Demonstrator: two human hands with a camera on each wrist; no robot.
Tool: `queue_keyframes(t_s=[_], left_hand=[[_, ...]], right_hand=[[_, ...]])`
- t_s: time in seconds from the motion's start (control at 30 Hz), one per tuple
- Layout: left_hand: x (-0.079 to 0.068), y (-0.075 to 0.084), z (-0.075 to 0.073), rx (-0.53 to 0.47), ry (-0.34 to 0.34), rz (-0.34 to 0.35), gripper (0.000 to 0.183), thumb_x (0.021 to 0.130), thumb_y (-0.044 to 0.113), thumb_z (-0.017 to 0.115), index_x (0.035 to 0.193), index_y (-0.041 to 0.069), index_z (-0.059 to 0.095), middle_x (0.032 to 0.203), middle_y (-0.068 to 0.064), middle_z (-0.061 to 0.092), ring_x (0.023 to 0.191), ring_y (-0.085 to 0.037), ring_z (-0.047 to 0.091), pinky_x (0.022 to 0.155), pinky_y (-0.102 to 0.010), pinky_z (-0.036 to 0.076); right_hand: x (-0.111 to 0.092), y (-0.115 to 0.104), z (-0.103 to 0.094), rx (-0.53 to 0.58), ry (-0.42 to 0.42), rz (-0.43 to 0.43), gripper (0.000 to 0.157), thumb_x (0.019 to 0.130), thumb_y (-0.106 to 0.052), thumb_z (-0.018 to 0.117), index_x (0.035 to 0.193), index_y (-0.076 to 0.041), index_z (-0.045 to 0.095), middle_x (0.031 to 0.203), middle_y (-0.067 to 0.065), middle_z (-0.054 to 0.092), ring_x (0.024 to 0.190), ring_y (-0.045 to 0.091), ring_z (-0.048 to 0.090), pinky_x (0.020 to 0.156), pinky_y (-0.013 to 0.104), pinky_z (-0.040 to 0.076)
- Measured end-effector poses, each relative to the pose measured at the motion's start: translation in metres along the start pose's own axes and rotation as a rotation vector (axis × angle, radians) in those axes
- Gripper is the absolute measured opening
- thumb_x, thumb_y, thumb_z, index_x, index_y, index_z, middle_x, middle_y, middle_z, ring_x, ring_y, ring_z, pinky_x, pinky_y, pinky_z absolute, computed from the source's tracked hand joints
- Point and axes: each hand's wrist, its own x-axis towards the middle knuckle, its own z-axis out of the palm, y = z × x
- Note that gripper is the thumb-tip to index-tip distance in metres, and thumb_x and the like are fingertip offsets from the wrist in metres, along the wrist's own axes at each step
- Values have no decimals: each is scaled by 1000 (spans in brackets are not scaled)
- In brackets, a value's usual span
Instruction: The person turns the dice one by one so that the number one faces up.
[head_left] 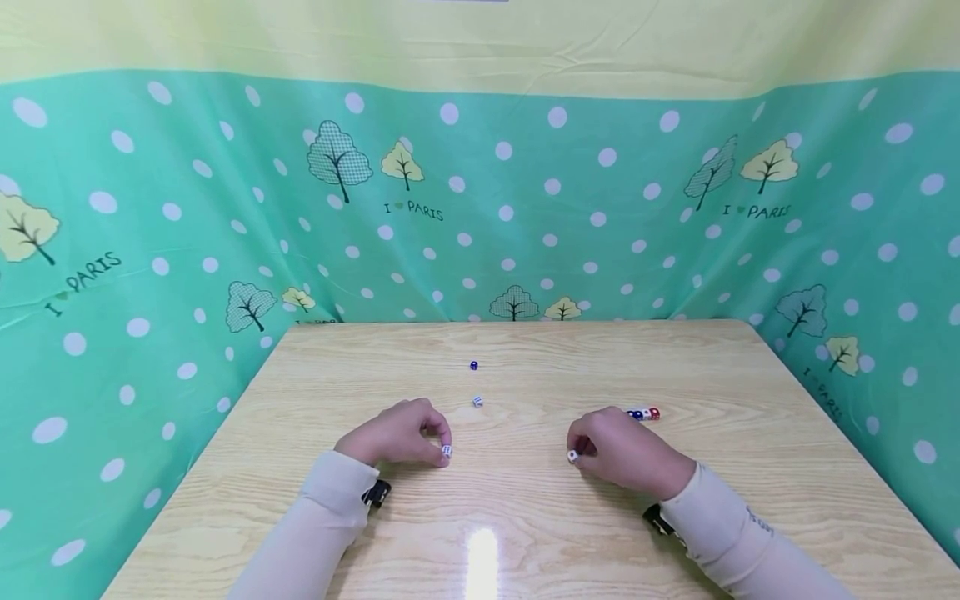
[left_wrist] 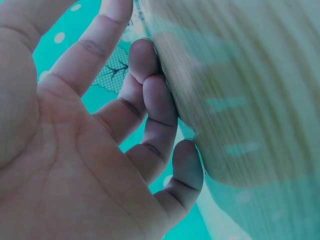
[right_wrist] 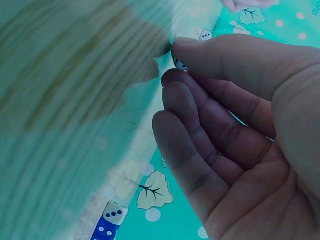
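On the left of the wooden table, my left hand [head_left: 401, 435] pinches a white die [head_left: 447, 451] between thumb and forefinger, close over the tabletop. Its other fingers [left_wrist: 160, 102] bend down to the wood in the left wrist view. My right hand [head_left: 626, 454] pinches another white die [head_left: 573, 456] at its fingertips, low over the table. In the right wrist view the thumb covers most of that die [right_wrist: 179, 63]. Just beyond the right hand lies a row of dice, with a red die [head_left: 655, 413] at its right end and blue ones [head_left: 636, 415] beside the hand.
A loose white die [head_left: 477, 402] lies between the hands, farther back, and a dark blue die [head_left: 474, 365] sits behind it. The wooden table [head_left: 510, 517] meets a green dotted curtain [head_left: 525, 233] at its back and sides.
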Motion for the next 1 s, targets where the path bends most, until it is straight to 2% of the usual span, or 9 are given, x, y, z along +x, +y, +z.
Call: queue_keyframes(t_s=[0.2, 0.57, 0.87, 1.0], left_hand=[[-1, 0, 0, 0, 1, -27, 20, 77, 25, 91, 78, 28, 71, 94, 3, 61, 91, -19, 49, 80, -39, 39], [-1, 2, 0, -2, 3, -34, 20, 77, 24, 91, 78, 28, 71, 96, 2, 60, 92, -19, 48, 81, -39, 38], [-2, 1, 0, -12, 5, -37, 20, 77, 24, 91, 78, 27, 71, 97, 1, 59, 91, -19, 48, 79, -38, 38], [-1, 1, 0, -9, 2, -27, 20, 77, 24, 91, 78, 27, 72, 94, 2, 60, 90, -19, 48, 78, -38, 38]], right_hand=[[0, 1, 0, 15, -8, 6, 13, 85, -10, 82, 82, -20, 74, 77, -15, 68, 70, -4, 58, 65, 21, 51], [1, 1, 2, -8, 3, 12, 14, 85, -10, 82, 82, -21, 74, 76, -15, 66, 69, -3, 56, 64, 21, 50], [0, -2, 6, -37, 28, -76, 14, 86, -7, 79, 84, -21, 75, 81, -14, 66, 71, 0, 55, 65, 20, 49], [0, -1, 6, -35, 23, -82, 9, 88, -10, 79, 90, -19, 79, 86, -12, 70, 75, -2, 58, 68, 22, 52]])
